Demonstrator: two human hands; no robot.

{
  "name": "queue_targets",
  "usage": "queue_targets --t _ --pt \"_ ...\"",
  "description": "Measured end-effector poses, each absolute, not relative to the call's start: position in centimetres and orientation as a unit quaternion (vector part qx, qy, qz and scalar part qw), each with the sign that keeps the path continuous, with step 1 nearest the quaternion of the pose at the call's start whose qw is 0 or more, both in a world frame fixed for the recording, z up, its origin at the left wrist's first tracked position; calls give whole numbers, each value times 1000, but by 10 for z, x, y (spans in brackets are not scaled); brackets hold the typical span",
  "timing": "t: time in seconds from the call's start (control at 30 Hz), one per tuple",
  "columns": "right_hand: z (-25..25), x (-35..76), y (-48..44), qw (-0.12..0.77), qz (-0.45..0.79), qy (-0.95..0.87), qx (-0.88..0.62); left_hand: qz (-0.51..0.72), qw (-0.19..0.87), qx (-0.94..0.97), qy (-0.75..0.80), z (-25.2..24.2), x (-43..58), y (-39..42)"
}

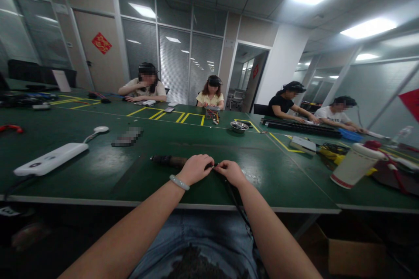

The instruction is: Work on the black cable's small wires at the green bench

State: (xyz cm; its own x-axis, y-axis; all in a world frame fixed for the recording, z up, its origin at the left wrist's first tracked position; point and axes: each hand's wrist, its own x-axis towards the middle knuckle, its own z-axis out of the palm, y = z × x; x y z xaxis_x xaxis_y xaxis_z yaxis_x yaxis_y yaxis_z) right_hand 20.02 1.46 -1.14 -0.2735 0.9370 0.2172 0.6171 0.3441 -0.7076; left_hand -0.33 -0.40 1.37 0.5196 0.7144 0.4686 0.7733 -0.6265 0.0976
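A dark, tube-shaped electric screwdriver point(170, 161) lies on the green table, its tip pointing left. My left hand point(197, 168), with a pale bangle at the wrist, is closed around its rear end. My right hand point(231, 171) pinches the end of a black cable point(233, 192) right beside it. Between my fingertips a small shiny spot shows where tool and cable meet; whether they are joined I cannot tell. From my right hand the cable drops over the table's front edge towards my lap.
To the left lie a white power strip point(52, 159) and a blurred flat object point(127, 137). A metal bowl point(239, 127) stands ahead. At right are a white paper cup point(355, 165) and a grey box point(303, 144). Several people sit across the table.
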Motion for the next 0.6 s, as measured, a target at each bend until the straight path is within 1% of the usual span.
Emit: queue_targets --t 0.6 --pt "-12 200 14 322 246 -760 -508 -244 56 -869 -427 15 -3 -6"
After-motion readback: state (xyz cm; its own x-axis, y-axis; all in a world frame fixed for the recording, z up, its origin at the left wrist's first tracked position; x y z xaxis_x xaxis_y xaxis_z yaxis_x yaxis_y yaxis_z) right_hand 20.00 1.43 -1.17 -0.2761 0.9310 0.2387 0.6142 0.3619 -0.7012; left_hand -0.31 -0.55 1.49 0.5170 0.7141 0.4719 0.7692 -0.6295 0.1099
